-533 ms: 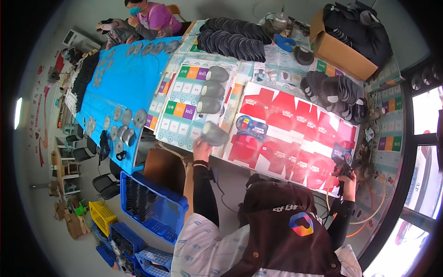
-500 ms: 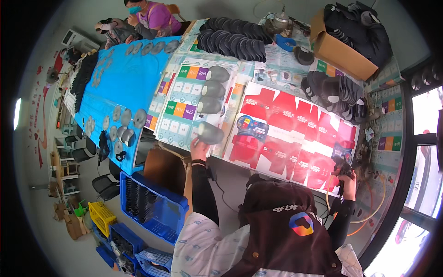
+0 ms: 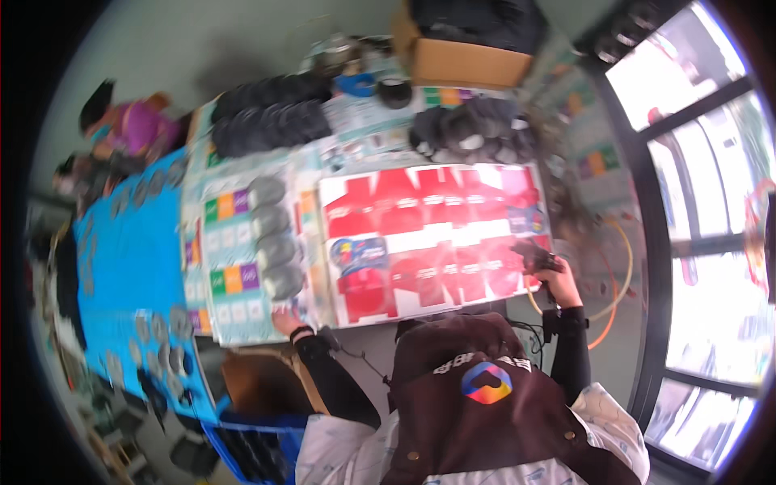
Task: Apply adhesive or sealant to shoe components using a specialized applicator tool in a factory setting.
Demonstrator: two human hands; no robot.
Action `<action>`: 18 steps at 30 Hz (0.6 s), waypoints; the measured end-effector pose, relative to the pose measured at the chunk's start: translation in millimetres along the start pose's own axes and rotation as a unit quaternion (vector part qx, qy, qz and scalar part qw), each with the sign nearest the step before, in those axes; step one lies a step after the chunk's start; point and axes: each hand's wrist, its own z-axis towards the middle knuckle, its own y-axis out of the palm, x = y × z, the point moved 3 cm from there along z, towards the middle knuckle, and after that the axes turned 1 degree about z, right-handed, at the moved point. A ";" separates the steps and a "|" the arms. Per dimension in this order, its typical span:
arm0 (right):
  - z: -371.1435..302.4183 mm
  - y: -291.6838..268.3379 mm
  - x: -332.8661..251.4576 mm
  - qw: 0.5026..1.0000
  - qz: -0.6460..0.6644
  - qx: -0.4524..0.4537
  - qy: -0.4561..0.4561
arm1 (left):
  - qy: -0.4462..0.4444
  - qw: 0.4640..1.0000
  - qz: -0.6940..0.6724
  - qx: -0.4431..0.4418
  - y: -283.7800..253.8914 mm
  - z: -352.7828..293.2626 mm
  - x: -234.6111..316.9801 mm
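My right hand (image 3: pixel 561 284) is closed around a dark spray gun (image 3: pixel 537 259) at the right edge of the red-and-white printed sheet (image 3: pixel 420 312). My left hand (image 3: pixel 286 322) is at the near edge of a printed board (image 3: pixel 234 305), just below the nearest curved grey pad (image 3: pixel 283 282). Blur hides how its fingers lie and whether they touch the pad. That pad ends a column of several grey pads, the farthest (image 3: pixel 267 191) near the board's back. A blue label-like patch (image 3: pixel 359 255) shows on the left of the red sheet.
Dark pads lie in rows (image 3: pixel 271 125) at the back left and in a heap (image 3: pixel 473 129) at the back right. Behind stands a cardboard box (image 3: pixel 465 63) of black pieces. Hoses (image 3: pixel 621 267) loop at the right. A person (image 3: pixel 133 133) sits beyond the blue table (image 3: pixel 133 259).
The view has swung right and blurred. The nearest pad, held by my left hand before, now lies close against the column. That hand sits below it. My right hand keeps the spray gun.
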 end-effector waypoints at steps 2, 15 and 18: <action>-13.4 -20.6 4.5 0.999 0.004 0.038 0.014 | 0.111 0.973 0.191 -0.058 78.0 -67.8 -10.5; -119.0 -39.5 -34.3 0.993 0.027 0.096 0.060 | 0.564 0.570 0.409 -0.435 569.6 -285.3 -146.9; -117.1 -55.0 -21.5 0.992 -0.058 0.088 0.073 | 0.566 0.502 0.395 -0.522 597.5 -276.7 -202.3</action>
